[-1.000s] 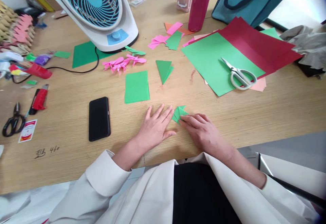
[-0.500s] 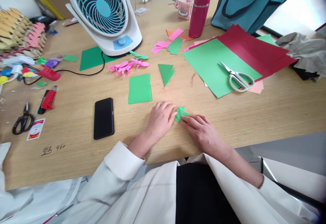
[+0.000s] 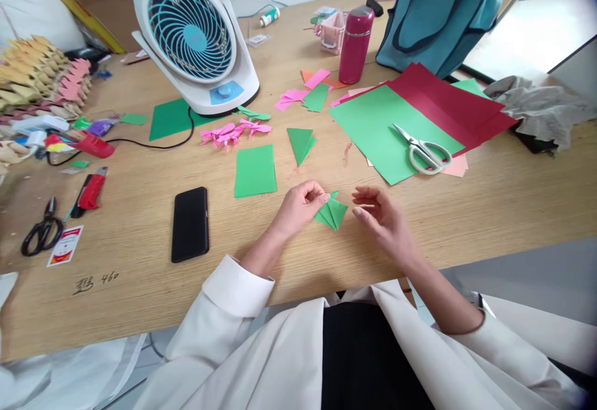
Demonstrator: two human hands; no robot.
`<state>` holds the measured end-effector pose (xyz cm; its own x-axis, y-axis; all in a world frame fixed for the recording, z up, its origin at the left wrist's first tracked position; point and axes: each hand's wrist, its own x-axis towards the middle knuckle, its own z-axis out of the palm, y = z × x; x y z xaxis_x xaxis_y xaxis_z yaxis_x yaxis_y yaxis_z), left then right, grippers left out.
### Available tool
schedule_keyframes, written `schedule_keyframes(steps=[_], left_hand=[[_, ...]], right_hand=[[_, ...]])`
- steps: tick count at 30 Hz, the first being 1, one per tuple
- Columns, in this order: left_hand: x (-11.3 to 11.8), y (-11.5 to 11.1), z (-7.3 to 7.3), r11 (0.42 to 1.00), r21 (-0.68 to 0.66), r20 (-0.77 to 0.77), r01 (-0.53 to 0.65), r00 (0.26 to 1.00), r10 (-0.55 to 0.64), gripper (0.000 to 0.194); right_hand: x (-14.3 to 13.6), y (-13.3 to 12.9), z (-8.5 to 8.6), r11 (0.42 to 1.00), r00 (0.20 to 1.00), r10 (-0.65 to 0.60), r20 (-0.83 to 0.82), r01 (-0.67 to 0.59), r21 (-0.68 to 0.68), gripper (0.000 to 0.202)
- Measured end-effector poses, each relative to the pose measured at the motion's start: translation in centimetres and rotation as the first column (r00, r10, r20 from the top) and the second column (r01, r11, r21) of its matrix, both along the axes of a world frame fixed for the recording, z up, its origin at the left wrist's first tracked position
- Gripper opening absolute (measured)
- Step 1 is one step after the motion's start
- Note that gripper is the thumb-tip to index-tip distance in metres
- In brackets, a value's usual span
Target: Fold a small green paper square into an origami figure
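Near the middle of the bench's [image 3: 140, 298] near edge, my left hand [image 3: 298, 211] pinches the upper left of a folded green paper [image 3: 333, 216] between thumb and fingers. My right hand [image 3: 385, 220] is apart from it, just off the paper's right side, fingers loosely curled around nothing I can see. With one pinch holding it, I think the paper could swivel or spring out of its creases if my thumb eased; a hard tug could bend its points.

Farther in, left of my hands, lies a phone [image 3: 189, 224]; beyond them, some green squares [image 3: 255, 171]. Toward the right edge, scissors [image 3: 418, 147] rest on a big green sheet [image 3: 368, 121]; pulling that sheet could drag them along.

My left fingers hide the pinched corner. I can't count the layers, or tell whether the paper touches the bench. Toward the far edge, the blue bag [image 3: 443, 18] is cut off at the top.
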<state>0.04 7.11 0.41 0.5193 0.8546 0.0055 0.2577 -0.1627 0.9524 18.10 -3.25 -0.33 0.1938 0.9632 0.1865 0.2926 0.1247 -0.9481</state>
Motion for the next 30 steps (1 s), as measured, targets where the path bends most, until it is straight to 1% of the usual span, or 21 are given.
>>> schedule_keyframes(steps=[1, 2, 3, 5, 7, 9, 12, 15, 18, 20, 22, 24, 28, 30], left_hand=[[0.0, -0.1, 0.0, 1.000, -0.025, 0.041, 0.000, 0.999, 0.001, 0.025], [0.0, -0.1, -0.1, 0.999, -0.046, 0.068, 0.002, 0.998, 0.001, 0.027], [0.0, -0.2, -0.2, 0.998, -0.062, 0.085, 0.005, 0.996, 0.000, 0.028], [0.0, -0.3, -0.4, 0.997, -0.078, 0.106, 0.015, 0.994, -0.007, 0.030], [0.0, -0.4, -0.6, 0.996, -0.083, 0.122, 0.020, 0.992, -0.010, 0.031], [-0.1, -0.3, -0.6, 0.998, -0.070, 0.123, 0.008, 0.992, 0.001, 0.031], [-0.5, -0.2, -0.5, 0.999, -0.028, 0.087, -0.037, 0.995, 0.039, 0.029], [-0.8, 0.1, -0.5, 0.997, -0.032, 0.088, -0.066, 0.994, 0.068, 0.028], [-1.1, 0.3, -0.8, 0.997, -0.054, 0.150, -0.048, 0.987, 0.055, 0.028], [-1.2, 0.3, -0.9, 0.998, -0.038, 0.157, -0.050, 0.986, 0.055, 0.027], [-1.1, 0.2, -0.9, 0.998, -0.001, 0.134, -0.070, 0.989, 0.070, 0.025], [-1.0, -0.1, -0.8, 0.993, 0.056, 0.101, -0.103, 0.990, 0.097, 0.024], [-0.5, -0.7, -0.4, 0.963, 0.193, 0.017, -0.189, 0.982, 0.189, 0.026], [-0.4, -0.9, -0.4, 0.960, 0.193, 0.010, -0.204, 0.979, 0.206, 0.025]], right_hand=[[0.0, 0.7, 0.3, 0.993, 0.991, 0.056, -0.121, -0.068, -0.093, 0.037], [0.0, 1.5, 0.5, 0.977, 0.974, 0.102, -0.204, -0.137, -0.166, 0.037], [-0.1, 2.2, 0.7, 0.958, 0.958, 0.133, -0.254, -0.190, -0.214, 0.037], [-0.3, 3.4, 0.9, 0.933, 0.938, 0.161, -0.307, -0.246, -0.264, 0.038], [-0.6, 4.3, 0.8, 0.914, 0.917, 0.182, -0.354, -0.291, -0.284, 0.041], [-0.9, 5.0, 0.6, 0.896, 0.901, 0.209, -0.380, -0.332, -0.294, 0.043], [-1.1, 5.9, 0.5, 0.874, 0.897, 0.260, -0.357, -0.376, -0.309, 0.044], [-1.4, 6.6, 0.6, 0.862, 0.886, 0.300, -0.353, -0.410, -0.297, 0.046], [-1.7, 7.0, 0.4, 0.879, 0.870, 0.292, -0.398, -0.408, -0.247, 0.046], [-1.8, 7.0, 0.1, 0.898, 0.867, 0.267, -0.420, -0.382, -0.217, 0.044], [-1.8, 7.0, -0.2, 0.906, 0.865, 0.262, -0.427, -0.373, -0.200, 0.043], [-1.8, 6.9, -0.4, 0.901, 0.858, 0.277, -0.432, -0.388, -0.192, 0.042], [-1.7, 6.9, -0.6, 0.891, 0.853, 0.300, -0.427, -0.410, -0.193, 0.042], [-1.7, 7.0, -0.7, 0.890, 0.856, 0.311, -0.412, -0.415, -0.190, 0.042]])
